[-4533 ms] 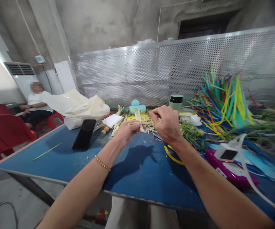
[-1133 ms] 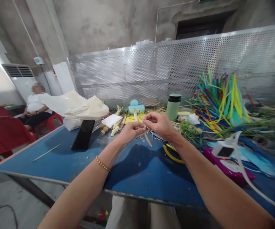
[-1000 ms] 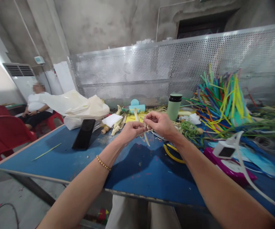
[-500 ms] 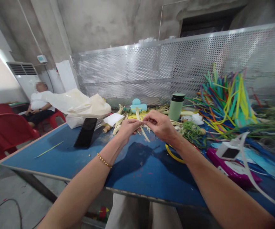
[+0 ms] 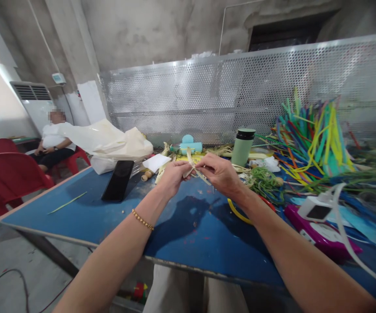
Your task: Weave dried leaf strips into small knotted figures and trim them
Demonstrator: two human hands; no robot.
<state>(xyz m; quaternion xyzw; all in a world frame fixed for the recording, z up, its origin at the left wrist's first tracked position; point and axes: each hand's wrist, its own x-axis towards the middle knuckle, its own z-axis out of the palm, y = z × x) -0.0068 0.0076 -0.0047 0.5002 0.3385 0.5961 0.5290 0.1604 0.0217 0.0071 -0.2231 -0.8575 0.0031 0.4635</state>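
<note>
Over the blue table (image 5: 188, 252), both hands meet at a pale, straw-coloured strip (image 5: 189, 155) that looks like dried husk or leaf. My left hand (image 5: 173, 174) pinches it, fingers closed. From the other side my right hand (image 5: 219, 170) is closed too, thumb and fingertips pressed on the same strip. One end points up between the hands; another slants down under the right fingers. Behind them lie a light-blue tape dispenser or similar blue object (image 5: 191, 146) and more pale husk pieces. A green tumbler (image 5: 242, 147) with a black lid stands beyond my right hand.
A black phone (image 5: 118, 180) and a white plastic bag (image 5: 119, 145) are at left. To the right are coloured strips (image 5: 321, 134), green stems (image 5: 262, 178), a purple power strip (image 5: 321, 237) with a charger and a yellow ring (image 5: 236, 213). A person (image 5: 54, 137) sits at far left.
The strip's lower end, which hung down to the right, now sits higher and closer under my right fingers. Both hands keep their grip and have shifted only slightly.
</note>
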